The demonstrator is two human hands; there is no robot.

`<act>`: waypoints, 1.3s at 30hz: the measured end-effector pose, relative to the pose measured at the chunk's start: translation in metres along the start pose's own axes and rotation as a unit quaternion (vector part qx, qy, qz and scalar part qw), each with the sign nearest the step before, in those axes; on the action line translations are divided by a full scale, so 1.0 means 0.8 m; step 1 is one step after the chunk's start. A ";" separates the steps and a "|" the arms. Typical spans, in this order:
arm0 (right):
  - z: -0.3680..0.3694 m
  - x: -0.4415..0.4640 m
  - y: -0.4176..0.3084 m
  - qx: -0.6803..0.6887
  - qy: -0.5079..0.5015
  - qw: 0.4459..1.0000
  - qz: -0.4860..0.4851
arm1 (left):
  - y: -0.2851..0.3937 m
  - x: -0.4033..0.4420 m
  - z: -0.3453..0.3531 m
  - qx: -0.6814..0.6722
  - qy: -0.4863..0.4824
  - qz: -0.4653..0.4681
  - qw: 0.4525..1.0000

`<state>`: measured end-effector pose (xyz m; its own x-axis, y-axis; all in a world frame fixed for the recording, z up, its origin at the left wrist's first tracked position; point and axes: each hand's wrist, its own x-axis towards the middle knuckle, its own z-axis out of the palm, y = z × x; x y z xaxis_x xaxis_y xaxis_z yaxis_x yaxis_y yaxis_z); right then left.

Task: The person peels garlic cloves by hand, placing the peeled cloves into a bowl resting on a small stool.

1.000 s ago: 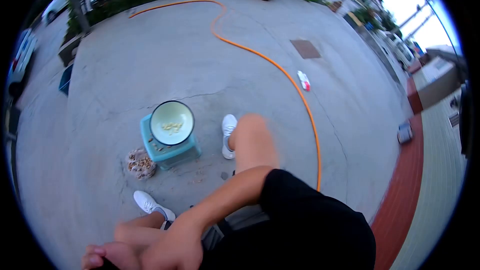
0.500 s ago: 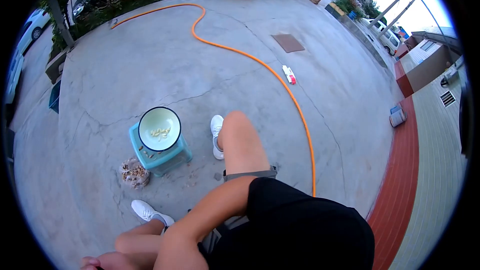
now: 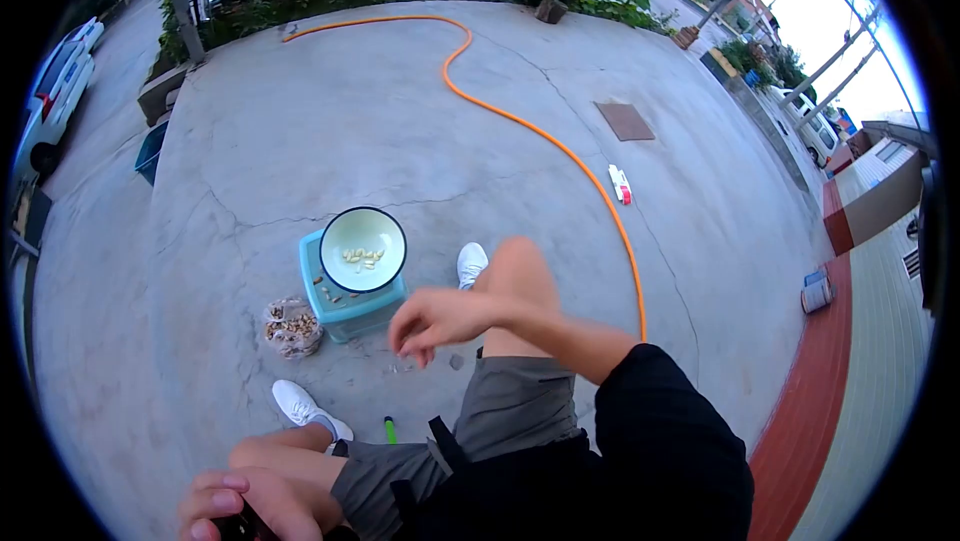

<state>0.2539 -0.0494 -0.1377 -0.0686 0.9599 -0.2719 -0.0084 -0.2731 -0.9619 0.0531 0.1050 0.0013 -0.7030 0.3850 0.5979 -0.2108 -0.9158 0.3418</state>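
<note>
My left hand [image 3: 255, 503] rests by my left knee, fingers wrapped round a small black object [image 3: 238, 525] whose kind I cannot make out. Over my right thigh hangs my right hand [image 3: 435, 326], fingers loosely bent and apart, with nothing visible in them. Just beyond it, a light-blue plastic stool [image 3: 365, 323] bears a white bowl with a dark rim [image 3: 363, 226]. Several pale, clove-like pieces [image 3: 362, 258] lie in the bowl. A few brownish bits lie on the stool top. Beside the stool stands a clear plastic bag [image 3: 293, 328] of brown and whitish pieces.
A green stick-like thing with a dark end [image 3: 390, 429] shows between my legs. An orange hose [image 3: 540, 131] curves across the concrete. Farther off lie a white-and-red object [image 3: 620, 185] and a brown square plate [image 3: 624, 122]. A red-based wall [image 3: 805, 391] runs along the right.
My right hand has come into view over my right thigh. The left hand now shows more fully, with the black object in it. The whole view has shifted, and the green stick-like thing appears.
</note>
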 end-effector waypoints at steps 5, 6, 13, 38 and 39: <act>-0.078 -0.047 0.036 -0.015 0.207 0.978 0.027 | -0.004 0.002 -0.018 -0.144 -0.060 -0.068 0.985; -0.091 -0.055 0.038 -0.004 0.238 0.971 0.031 | -0.008 0.004 -0.027 -0.233 -0.127 -0.092 0.960; -0.165 -0.083 0.079 -0.018 0.373 0.926 0.060 | -0.005 0.023 -0.036 -0.243 -0.182 -0.073 0.950; -0.236 0.002 0.142 -0.185 0.346 0.909 0.142 | -0.005 0.055 -0.056 -0.233 -0.238 -0.051 0.942; -0.238 0.002 0.144 -0.183 0.352 0.909 0.131 | -0.003 0.057 -0.057 -0.227 -0.239 -0.044 0.943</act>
<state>0.4424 -0.0672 -0.2543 0.6351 0.7039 -0.3182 0.2578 -0.5815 -0.7716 -0.0098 0.1195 -0.0054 -0.3050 0.3690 0.8780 -0.5997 -0.7906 0.1239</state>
